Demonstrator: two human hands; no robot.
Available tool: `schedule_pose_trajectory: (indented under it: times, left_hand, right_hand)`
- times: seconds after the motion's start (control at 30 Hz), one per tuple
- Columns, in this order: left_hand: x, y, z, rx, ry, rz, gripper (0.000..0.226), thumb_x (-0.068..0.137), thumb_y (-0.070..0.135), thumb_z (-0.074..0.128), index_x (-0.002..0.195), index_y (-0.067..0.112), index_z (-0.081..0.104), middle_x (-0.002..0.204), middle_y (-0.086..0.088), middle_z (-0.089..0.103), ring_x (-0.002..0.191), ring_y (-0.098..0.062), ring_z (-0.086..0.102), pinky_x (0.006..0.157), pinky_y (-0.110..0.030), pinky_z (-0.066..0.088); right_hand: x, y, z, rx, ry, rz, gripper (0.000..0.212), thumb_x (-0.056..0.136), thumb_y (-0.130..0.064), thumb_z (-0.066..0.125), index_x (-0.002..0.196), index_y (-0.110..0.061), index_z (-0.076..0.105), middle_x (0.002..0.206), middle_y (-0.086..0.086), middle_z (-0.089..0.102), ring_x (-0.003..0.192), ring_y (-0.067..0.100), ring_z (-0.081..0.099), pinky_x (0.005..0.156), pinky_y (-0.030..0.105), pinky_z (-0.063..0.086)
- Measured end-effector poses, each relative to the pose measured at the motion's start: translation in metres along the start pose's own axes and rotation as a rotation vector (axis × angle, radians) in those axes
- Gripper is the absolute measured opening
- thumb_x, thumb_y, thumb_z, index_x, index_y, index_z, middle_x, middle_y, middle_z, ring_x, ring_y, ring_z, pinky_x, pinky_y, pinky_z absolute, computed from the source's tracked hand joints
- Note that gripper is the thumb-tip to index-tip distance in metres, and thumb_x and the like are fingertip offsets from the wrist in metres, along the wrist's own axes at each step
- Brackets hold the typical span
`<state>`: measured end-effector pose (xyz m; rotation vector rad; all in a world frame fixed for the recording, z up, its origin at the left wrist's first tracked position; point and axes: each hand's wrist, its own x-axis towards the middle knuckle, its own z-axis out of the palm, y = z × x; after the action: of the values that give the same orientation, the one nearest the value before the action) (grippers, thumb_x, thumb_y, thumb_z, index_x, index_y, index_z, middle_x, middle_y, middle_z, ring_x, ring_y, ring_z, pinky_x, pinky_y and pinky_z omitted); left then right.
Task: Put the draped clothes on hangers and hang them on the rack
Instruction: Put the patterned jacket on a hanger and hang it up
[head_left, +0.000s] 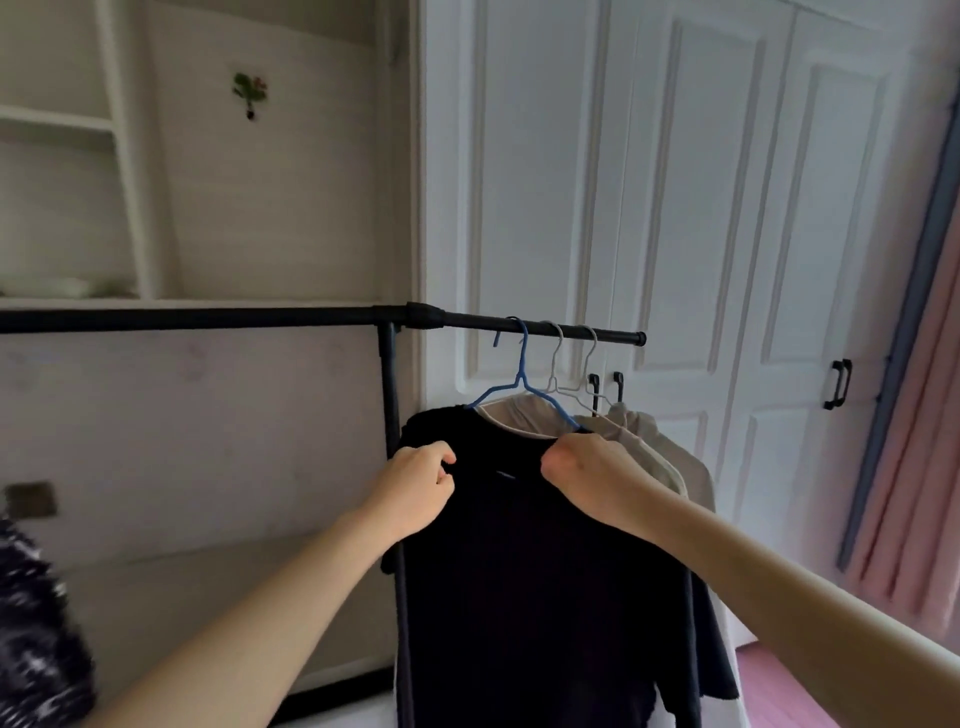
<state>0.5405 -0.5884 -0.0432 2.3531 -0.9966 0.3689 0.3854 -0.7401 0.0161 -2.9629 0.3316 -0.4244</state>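
1. Hanging from the black rack rail (540, 328): one blue hanger (522, 374) carrying a black shirt (540, 571), hook over the rail.
2. Left hand (415, 486): fingers curled closed, pinching the shirt's left shoulder cloth.
3. Right hand (584, 470): closed in a fist on the shirt's right shoulder, just below the blue hanger's arm.
4. White hangers (574, 364): two, hooked on the same rail just right of the blue one, near the rail's end.
5. Beige garments (654, 457): on the white hangers, directly behind the black shirt and partly hidden by it.
6. Rack post (388, 395): black, upright, joined under the rail left of the hangers; the shirt's left edge overlaps it.
7. White panelled doors (701, 208): behind the rack, with black handles (837, 384).
8. Pink curtain (914, 441): far right edge.
9. Dark speckled cloth (36, 634): lower left corner, blurred; kind cannot be told.
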Motion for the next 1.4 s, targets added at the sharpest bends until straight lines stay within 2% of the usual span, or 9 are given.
schedule_pose_trajectory:
  times: [0.1,0.27,0.53,0.73,0.97,1.1,1.2,1.3,1.4]
  left_hand:
    - [-0.044,-0.003,-0.017,0.026,0.041,-0.025,0.029,0.095,0.016,0.047,0.121,0.016,0.06,0.091,0.006,0.067,0.084,-0.011,0.055,0.072,-0.026,0.044]
    - [-0.119,-0.027,-0.058,0.103,0.061,-0.149,0.026,0.096,0.019,0.049,0.118,0.021,0.062,0.106,0.003,0.068,0.096,-0.014,0.061,0.081,-0.032,0.051]
    - [-0.192,-0.066,-0.136,0.192,0.187,-0.284,0.025,0.094,0.02,0.051,0.115,0.025,0.062,0.097,0.006,0.069,0.085,-0.015,0.064,0.075,-0.033,0.053]
    - [-0.23,-0.111,-0.193,0.212,0.343,-0.292,0.027,0.094,0.022,0.051,0.119,0.025,0.06,0.087,0.01,0.066,0.078,-0.013,0.064,0.072,-0.039,0.055]
    - [-0.24,-0.198,-0.261,0.23,0.475,-0.285,0.028,0.091,0.017,0.056,0.118,0.022,0.061,0.095,0.009,0.063,0.085,-0.007,0.061,0.078,-0.032,0.054]
    - [-0.224,-0.246,-0.297,0.178,0.487,-0.317,0.035,0.09,0.013,0.059,0.124,0.015,0.057,0.115,-0.002,0.058,0.099,-0.015,0.059,0.086,-0.025,0.047]
    - [-0.209,-0.26,-0.309,0.052,0.5,-0.392,0.038,0.088,0.012,0.061,0.126,0.011,0.054,0.124,-0.006,0.055,0.109,-0.021,0.057,0.088,-0.026,0.043]
    - [-0.193,-0.277,-0.317,-0.067,0.508,-0.486,0.042,0.088,0.012,0.061,0.128,0.009,0.049,0.128,-0.007,0.053,0.115,-0.024,0.054,0.089,-0.028,0.041]
    - [-0.178,-0.286,-0.317,-0.102,0.454,-0.547,0.034,0.089,0.012,0.057,0.122,0.011,0.048,0.103,0.003,0.054,0.099,-0.022,0.052,0.079,-0.027,0.038]
  right_hand:
    - [-0.02,-0.019,0.009,0.238,-0.062,0.045,0.029,0.095,-0.019,0.041,0.086,0.001,0.06,0.074,0.008,0.056,0.066,0.018,0.049,0.059,0.027,0.04]
    - [-0.042,-0.07,0.028,0.374,-0.112,-0.052,0.031,0.096,-0.027,0.046,0.117,-0.012,0.062,0.111,0.006,0.065,0.102,0.022,0.061,0.085,0.029,0.049]
    - [-0.047,-0.156,0.047,0.443,-0.173,-0.203,0.028,0.095,-0.022,0.046,0.115,-0.012,0.063,0.114,0.006,0.065,0.109,0.022,0.059,0.09,0.027,0.047]
    - [-0.033,-0.238,0.057,0.511,-0.215,-0.296,0.025,0.095,-0.025,0.046,0.11,-0.018,0.065,0.113,0.005,0.064,0.102,0.022,0.059,0.083,0.026,0.047]
    - [-0.012,-0.348,0.074,0.549,-0.254,-0.365,0.026,0.095,-0.025,0.046,0.11,-0.012,0.064,0.112,0.008,0.067,0.104,0.024,0.06,0.088,0.031,0.049]
    - [0.008,-0.415,0.086,0.591,-0.26,-0.376,0.03,0.095,-0.024,0.046,0.114,-0.009,0.063,0.115,0.009,0.066,0.107,0.026,0.059,0.09,0.033,0.049]
    - [0.021,-0.45,0.097,0.665,-0.28,-0.329,0.036,0.096,-0.028,0.046,0.114,-0.001,0.062,0.098,0.01,0.064,0.09,0.025,0.06,0.084,0.034,0.049]
    - [0.036,-0.483,0.109,0.707,-0.301,-0.23,0.046,0.094,-0.03,0.049,0.105,0.014,0.059,0.077,0.01,0.048,0.07,0.022,0.046,0.069,0.037,0.05]
    - [0.049,-0.499,0.119,0.716,-0.318,-0.173,0.045,0.093,-0.028,0.051,0.105,0.014,0.059,0.076,0.018,0.054,0.07,0.022,0.044,0.072,0.042,0.054]
